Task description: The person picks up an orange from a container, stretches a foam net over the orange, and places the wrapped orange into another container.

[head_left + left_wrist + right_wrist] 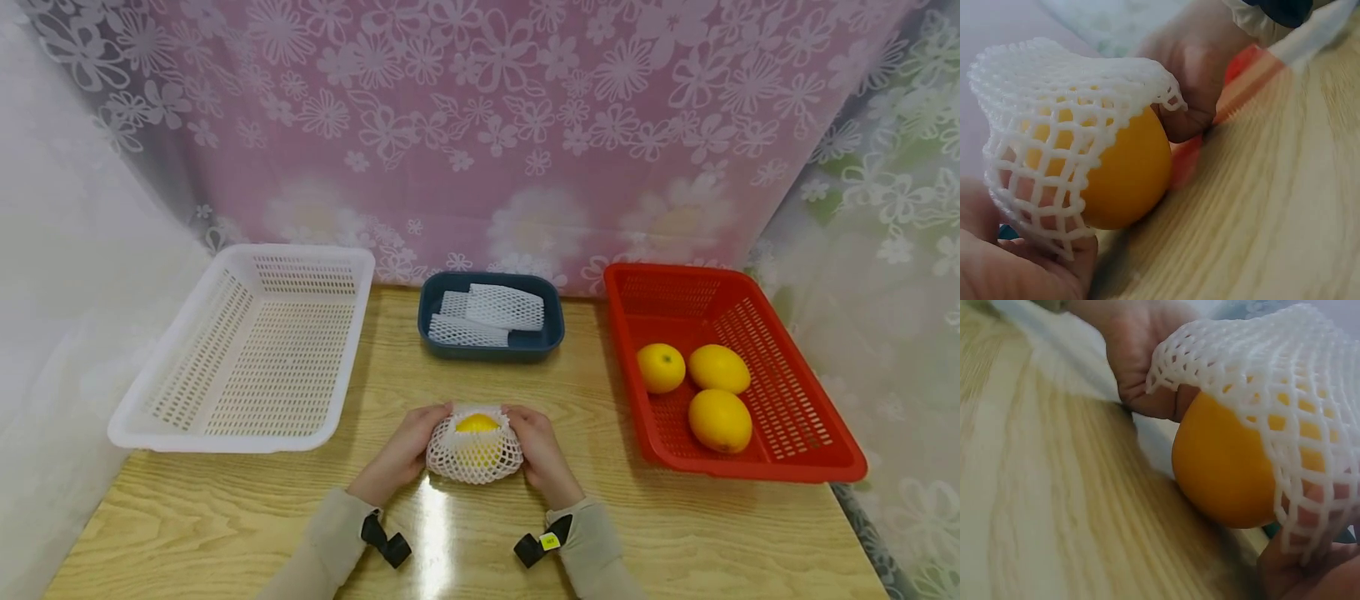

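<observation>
At the near middle of the table, a white foam net sleeve (474,468) is stretched partly over a smooth yellow-orange fruit (477,424). My left hand (408,446) grips the net's left side, and my right hand (542,450) grips its right side. In the left wrist view, the fruit's bare lower part (1132,172) sticks out of the net's opening, close to the tabletop. From the right wrist, the net (1291,394) is seen draped over the fruit's top, its edge pinched by fingers on both sides. Some fingertips are hidden behind the mesh.
A white perforated basket (341,350) stands at the left. Several more foam nets (506,307) lie in a dark blue tray (491,354) at the back middle. On the right, a red basket (810,375) holds three similar fruits (720,421). A floral curtain (480,125) hangs behind the table.
</observation>
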The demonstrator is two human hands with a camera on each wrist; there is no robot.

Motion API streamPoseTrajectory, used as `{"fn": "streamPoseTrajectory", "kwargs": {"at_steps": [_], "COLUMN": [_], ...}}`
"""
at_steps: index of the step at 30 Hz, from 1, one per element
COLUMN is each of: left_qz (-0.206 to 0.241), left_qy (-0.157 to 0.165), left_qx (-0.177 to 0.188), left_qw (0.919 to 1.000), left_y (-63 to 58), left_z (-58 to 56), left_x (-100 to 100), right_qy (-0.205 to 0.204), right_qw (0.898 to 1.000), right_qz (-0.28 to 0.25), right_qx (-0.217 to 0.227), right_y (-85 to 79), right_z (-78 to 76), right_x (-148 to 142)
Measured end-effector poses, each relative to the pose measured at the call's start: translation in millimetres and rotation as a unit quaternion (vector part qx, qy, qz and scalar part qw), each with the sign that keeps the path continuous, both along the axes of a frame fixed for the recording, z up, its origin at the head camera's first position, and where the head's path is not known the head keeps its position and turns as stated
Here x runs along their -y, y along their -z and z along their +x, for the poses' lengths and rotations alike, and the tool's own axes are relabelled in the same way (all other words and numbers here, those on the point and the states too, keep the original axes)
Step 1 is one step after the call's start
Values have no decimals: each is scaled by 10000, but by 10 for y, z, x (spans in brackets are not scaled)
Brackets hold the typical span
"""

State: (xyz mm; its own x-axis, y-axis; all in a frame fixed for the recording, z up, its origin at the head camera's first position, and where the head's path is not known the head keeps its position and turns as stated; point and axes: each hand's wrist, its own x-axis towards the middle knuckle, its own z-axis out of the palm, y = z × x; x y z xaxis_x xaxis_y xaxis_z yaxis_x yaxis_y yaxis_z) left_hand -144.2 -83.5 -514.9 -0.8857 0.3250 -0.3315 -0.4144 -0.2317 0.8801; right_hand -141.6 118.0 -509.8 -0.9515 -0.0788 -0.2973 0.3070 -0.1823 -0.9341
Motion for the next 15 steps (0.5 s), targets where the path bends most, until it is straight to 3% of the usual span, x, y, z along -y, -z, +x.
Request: {"fn": "streamPoseTrajectory", "kwargs": {"at_steps": [4,8,12,15], "left_qz": [-745,-1354,-1884,-2331], "left_qy": [35,-7,-156,-342], "left_qx": [-338,-783,-1318,-1754], "left_qw": [9966,9877,9731,9559], "left_y": [10,30,41,48], "left_z": [4,9,5,0], "left_x": [-16,-38,-48,-42], "right_qy": [50,88,66,69], "right_qw": [9971,9877,9805,9770], "right_qz": [706,1470,1864,2040], "right_qx": [-288,-520,-611,-619], "right_y": [-24,24,54,52], "right_z": [14,11,-2,-6], "right_x": [19,32,46,58]}}
